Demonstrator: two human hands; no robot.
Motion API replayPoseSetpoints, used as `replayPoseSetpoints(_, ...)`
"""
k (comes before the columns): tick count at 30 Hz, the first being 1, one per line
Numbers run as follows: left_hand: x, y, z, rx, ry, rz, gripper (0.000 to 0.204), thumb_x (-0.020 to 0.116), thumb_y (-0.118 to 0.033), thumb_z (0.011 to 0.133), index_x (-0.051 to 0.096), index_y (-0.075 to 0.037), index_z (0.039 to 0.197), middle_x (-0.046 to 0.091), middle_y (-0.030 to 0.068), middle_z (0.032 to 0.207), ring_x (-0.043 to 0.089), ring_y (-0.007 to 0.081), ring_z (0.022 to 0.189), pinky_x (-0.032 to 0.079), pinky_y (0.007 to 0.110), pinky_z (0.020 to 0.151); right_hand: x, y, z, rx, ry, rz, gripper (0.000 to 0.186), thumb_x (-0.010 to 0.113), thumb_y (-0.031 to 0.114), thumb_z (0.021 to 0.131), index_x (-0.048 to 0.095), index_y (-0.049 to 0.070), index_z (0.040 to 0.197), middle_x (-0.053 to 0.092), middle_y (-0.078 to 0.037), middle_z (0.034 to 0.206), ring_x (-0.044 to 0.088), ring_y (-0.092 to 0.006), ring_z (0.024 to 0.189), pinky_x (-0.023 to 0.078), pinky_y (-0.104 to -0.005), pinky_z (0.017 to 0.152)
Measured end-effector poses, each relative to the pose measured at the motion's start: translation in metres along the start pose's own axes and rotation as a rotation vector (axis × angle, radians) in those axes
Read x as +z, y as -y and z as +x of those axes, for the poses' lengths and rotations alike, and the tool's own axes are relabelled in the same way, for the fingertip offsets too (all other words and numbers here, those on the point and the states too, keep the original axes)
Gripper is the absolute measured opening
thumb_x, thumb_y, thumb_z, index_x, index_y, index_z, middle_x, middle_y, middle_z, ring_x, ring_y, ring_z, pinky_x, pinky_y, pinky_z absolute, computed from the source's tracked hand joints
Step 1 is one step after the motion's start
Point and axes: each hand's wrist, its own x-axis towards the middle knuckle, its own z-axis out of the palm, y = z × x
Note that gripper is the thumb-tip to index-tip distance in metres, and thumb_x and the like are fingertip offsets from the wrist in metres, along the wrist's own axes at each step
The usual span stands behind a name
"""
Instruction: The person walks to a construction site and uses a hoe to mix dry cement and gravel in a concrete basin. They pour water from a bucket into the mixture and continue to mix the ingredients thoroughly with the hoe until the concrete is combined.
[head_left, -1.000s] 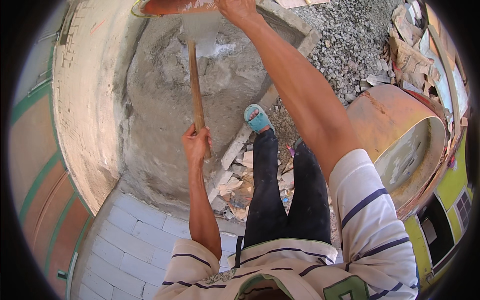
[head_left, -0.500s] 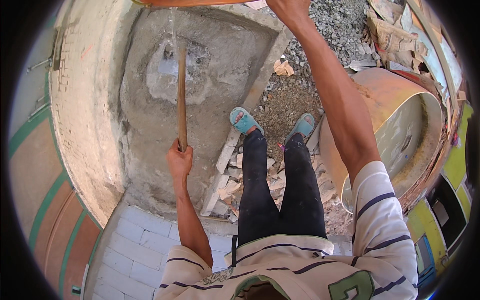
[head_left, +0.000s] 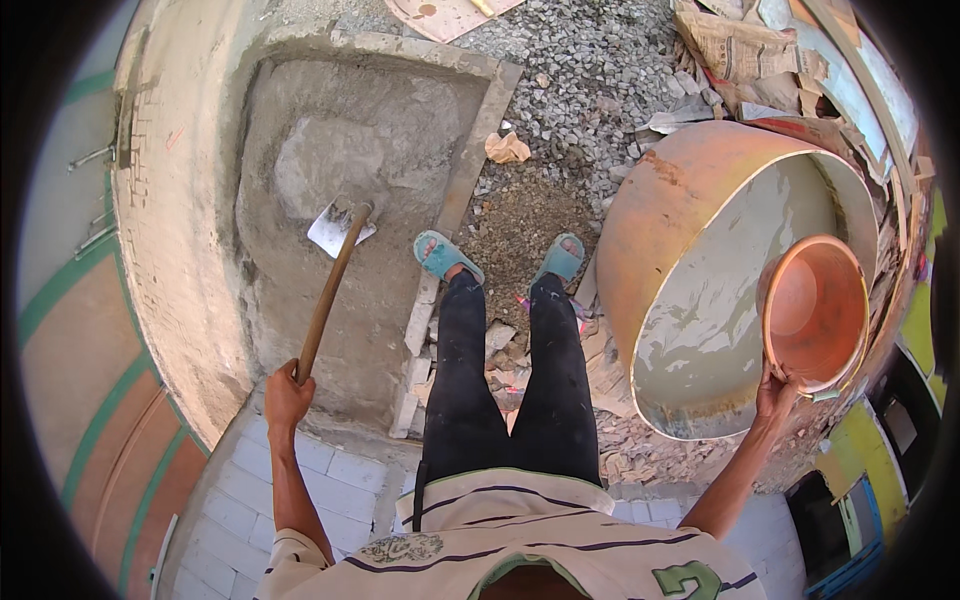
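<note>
My left hand [head_left: 288, 396] is closed round the wooden handle [head_left: 335, 280] of a hoe, its pale metal blade [head_left: 335, 235] resting on the wet grey cement mix [head_left: 350, 130] inside a low-walled rectangular bed. My right hand [head_left: 774, 392] grips the rim of an orange bucket [head_left: 812, 310] with a wire handle. The bucket, with little or nothing visible inside, is tilted toward me over a large rusty orange drum [head_left: 668, 215] that holds murky grey water [head_left: 730, 320].
Gravel [head_left: 580, 70] and torn paper sacks [head_left: 745, 50] lie beyond the drum. A concrete edging [head_left: 468, 145] borders the mix, with rubble beside my sandalled feet. A pink board [head_left: 450, 15] is at the top, a rough wall [head_left: 175, 200] at left, pale blocks [head_left: 330, 470] below.
The bucket, pouring water onto the mix earlier, has moved right and down to the drum; the pouring has stopped. The hoe has tilted, its blade now showing, and my left hand has shifted down-left.
</note>
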Motion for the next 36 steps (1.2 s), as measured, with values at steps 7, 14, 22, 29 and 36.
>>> replayPoseSetpoints(7, 0.031, -0.024, -0.073, -0.091, 0.009, 0.076, 0.045, 0.07, -0.017, 0.076, 0.066, -0.003, 0.119, 0.071, 0.0238, 0.089, 0.07, 0.0388, 0.086, 0.055, 0.045, 0.077, -0.162, -0.109, 0.128, -0.051, -0.497, -0.43, 0.041, 0.062, 0.016, 0.084, 0.042, -0.011, 0.108, 0.056, -0.027, 0.104, 0.061, -0.039, 0.097, 0.057, -0.048, 0.089)
replayPoseSetpoints(14, 0.067, -0.042, -0.11, -0.21, 0.037, 0.116, 0.048, 0.07, -0.025, 0.077, 0.066, -0.003, 0.12, 0.07, 0.0248, 0.1, 0.068, 0.04, 0.097, 0.054, 0.047, 0.084, -0.13, -0.233, 0.125, -0.388, -0.468, -1.53, 0.1, 0.062, 0.02, 0.082, -0.009, -0.01, 0.146, 0.054, -0.044, 0.104, 0.06, -0.0552, 0.095, 0.05, -0.0592, 0.083)
replayPoseSetpoints(22, 0.113, -0.011, -0.141, -0.337, 0.109, -0.029, 0.048, 0.071, -0.027, 0.076, 0.068, 0.001, 0.115, 0.069, 0.0279, 0.097, 0.068, 0.0412, 0.097, 0.053, 0.045, 0.085, -0.069, -0.257, 0.088, 0.197, -0.238, -0.439, 0.064, 0.055, 0.007, 0.086, 0.024, -0.001, 0.141, 0.05, -0.026, 0.123, 0.059, -0.0404, 0.107, 0.058, -0.0553, 0.084)
replayPoseSetpoints(29, 0.144, -0.013, -0.156, -0.46, 0.19, -0.252, 0.038, 0.069, -0.021, 0.077, 0.072, 0.001, 0.107, 0.066, 0.0137, 0.063, 0.065, 0.0215, 0.052, 0.053, 0.037, 0.052, -0.115, -0.204, 0.075, 0.497, -0.357, 0.213, 0.03, 0.048, -0.004, 0.081, 0.059, -0.002, 0.109, 0.064, -0.016, 0.101, 0.063, -0.0409, 0.102, 0.046, -0.0675, 0.101)
replayPoseSetpoints(36, 0.21, 0.02, -0.168, -0.494, 0.211, -0.463, 0.029, 0.07, -0.019, 0.076, 0.071, 0.005, 0.093, 0.063, 0.0127, 0.057, 0.06, 0.0197, 0.044, 0.05, 0.035, 0.044, -0.128, -0.127, -0.01, 0.517, -0.231, 0.274, 0.049, 0.052, -0.004, 0.076, 0.055, -0.005, 0.125, 0.06, -0.022, 0.126, 0.057, -0.0439, 0.118, 0.045, -0.0636, 0.105)
